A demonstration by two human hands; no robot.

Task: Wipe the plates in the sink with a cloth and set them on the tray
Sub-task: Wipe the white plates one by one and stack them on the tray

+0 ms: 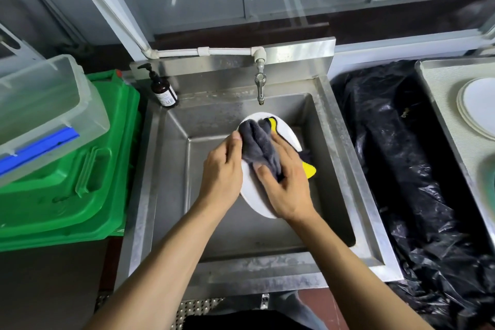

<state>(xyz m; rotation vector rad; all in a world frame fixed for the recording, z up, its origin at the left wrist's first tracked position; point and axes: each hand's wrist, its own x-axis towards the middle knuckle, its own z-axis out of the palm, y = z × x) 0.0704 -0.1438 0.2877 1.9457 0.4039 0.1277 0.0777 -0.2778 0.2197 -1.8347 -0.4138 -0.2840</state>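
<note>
A white oval plate (251, 190) is held tilted above the steel sink (171, 158). My left hand (222, 171) grips the plate's left edge, with the thumb on its upper rim. A grey cloth (257, 144) with yellow patches lies over the plate's face. My right hand (286, 182) holds that cloth against the plate, fingers curled into the fabric. At the far right, a stack of white plates (479, 107) rests on the tray (439, 83), partly cut off by the frame edge.
A tap (260, 86) hangs over the sink's back wall, and a brown pump bottle (163, 91) stands on the back left corner. Left of the sink is a green bin (80, 169) with a clear plastic box (45, 107) on it. A black plastic bag (407, 158) lies between sink and tray.
</note>
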